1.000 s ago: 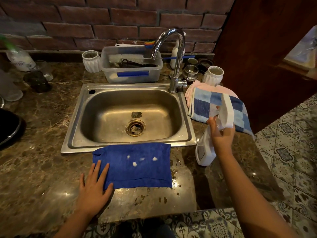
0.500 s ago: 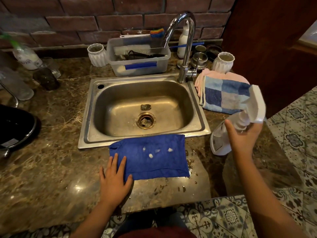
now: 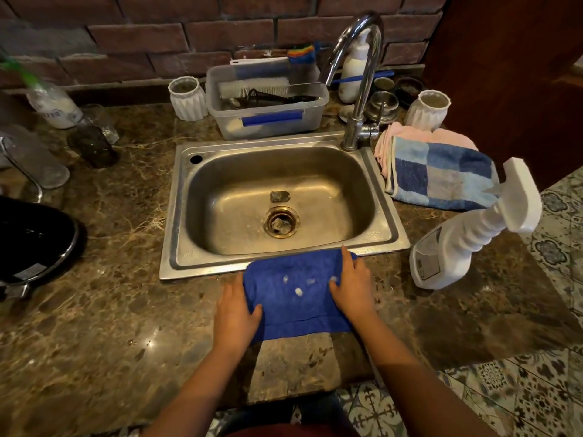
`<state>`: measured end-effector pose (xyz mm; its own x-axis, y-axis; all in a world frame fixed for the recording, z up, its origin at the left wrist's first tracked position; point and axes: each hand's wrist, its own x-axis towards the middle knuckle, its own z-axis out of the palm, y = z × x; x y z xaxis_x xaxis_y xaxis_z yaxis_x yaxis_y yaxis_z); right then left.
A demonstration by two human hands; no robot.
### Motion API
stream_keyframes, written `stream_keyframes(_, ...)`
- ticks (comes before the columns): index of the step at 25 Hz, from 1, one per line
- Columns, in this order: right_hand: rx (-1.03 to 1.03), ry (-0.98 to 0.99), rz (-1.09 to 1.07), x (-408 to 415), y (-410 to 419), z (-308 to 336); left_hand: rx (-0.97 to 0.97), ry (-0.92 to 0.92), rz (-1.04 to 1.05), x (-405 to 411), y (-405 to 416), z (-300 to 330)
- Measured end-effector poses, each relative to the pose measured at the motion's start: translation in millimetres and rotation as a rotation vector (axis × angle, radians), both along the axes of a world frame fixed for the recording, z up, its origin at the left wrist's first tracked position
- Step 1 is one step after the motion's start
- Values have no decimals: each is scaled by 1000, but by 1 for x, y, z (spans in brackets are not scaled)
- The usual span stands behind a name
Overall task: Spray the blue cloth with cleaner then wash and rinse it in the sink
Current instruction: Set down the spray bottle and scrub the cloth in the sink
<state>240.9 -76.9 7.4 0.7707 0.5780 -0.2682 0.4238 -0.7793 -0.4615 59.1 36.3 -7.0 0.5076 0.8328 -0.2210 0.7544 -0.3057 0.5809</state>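
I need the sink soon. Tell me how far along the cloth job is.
Spraying looks done: foam spots dot the blue cloth and the spray bottle stands on the counter. Left hand and right hand are on the cloth. Washing and rinsing remain; the sink looks dry.

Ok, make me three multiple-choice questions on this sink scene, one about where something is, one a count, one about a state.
1. Where does the spray bottle stand?
A. in the sink
B. on the counter right of the sink
C. in the plastic tub

2. How many white ribbed cups are behind the sink?
A. one
B. two
C. four

3. What are the hands doing?
A. both rest on the blue cloth
B. one holds the bottle
C. both are in the basin

Key: 1 B, the bottle stands alone on the counter. 2 B, one cup left of the tub, one cup by the faucet. 3 A, the left hand and right hand press the blue cloth edges.
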Motion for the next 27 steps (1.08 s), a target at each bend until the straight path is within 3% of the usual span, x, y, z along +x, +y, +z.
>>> stream_keyframes(4,99,232,-43,-4,1,9,-82,-97,-83,3,3,-1)
stream_keyframes(7,504,841,-299,-16,14,43,-503,-484,279,22,-5,22)
stream_keyframes(9,722,1008,-310,-22,31,66,-797,-737,494,40,-6,42)
stream_keyframes(10,727,926,-239,-26,39,75,-904,-812,552,47,-4,52)
stream_keyframes(13,621,157,59,-35,50,84,-1250,-1049,580,59,13,85)
stream_keyframes(15,677,-23,213,-36,51,85,-1314,-1080,407,60,20,106)
stream_keyframes(18,696,83,373,-38,59,87,-1131,-967,180,61,21,119)
stream_keyframes(21,732,294,306,-32,67,85,-900,-748,-22,65,40,125)
stream_keyframes(23,765,459,207,-19,74,83,-1004,-707,-30,72,55,131)
stream_keyframes(25,846,528,-13,-5,86,82,-1174,-793,55,77,55,129)
stream_keyframes(27,985,625,-251,9,100,87,-1133,-752,79,82,42,112)
